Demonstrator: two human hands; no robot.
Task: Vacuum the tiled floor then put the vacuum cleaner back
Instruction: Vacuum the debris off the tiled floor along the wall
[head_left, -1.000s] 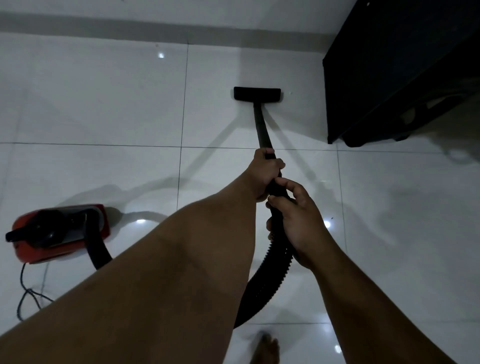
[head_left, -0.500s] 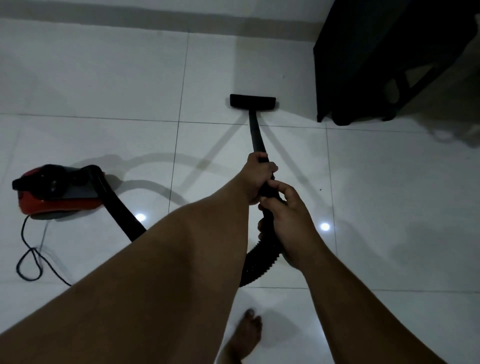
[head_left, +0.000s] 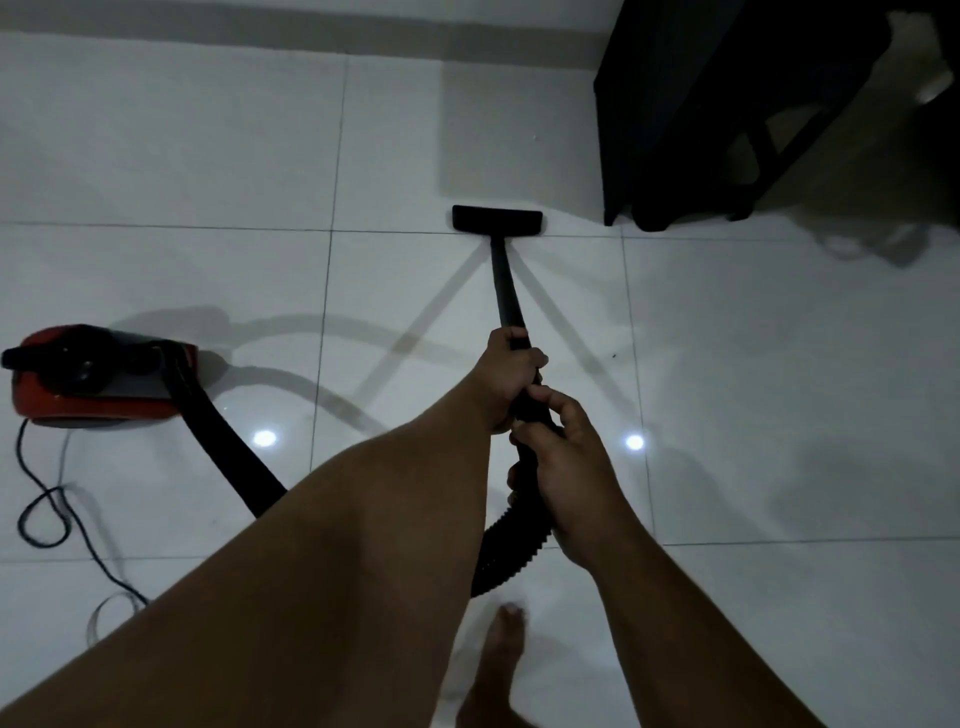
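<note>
Both forearms are bare right up to the lower frame edge, with no sleeve, cuff, watch, bracelet or glove on them. The left forearm looks broad and thick, filling much of the frame toward 7 o'clock, and narrows to the wrist; the right forearm is slimmer and enters from 5 o'clock. The left hand (head_left: 508, 375) and the right hand (head_left: 570, 470) carry no rings that can be made out in the dim light. The fingers (head_left: 558, 400) of the right hand are short and rounded at the tips. At 6 o'clock a bare foot (head_left: 497, 670) shows, without sock or shoe, its toes blurred.
</note>
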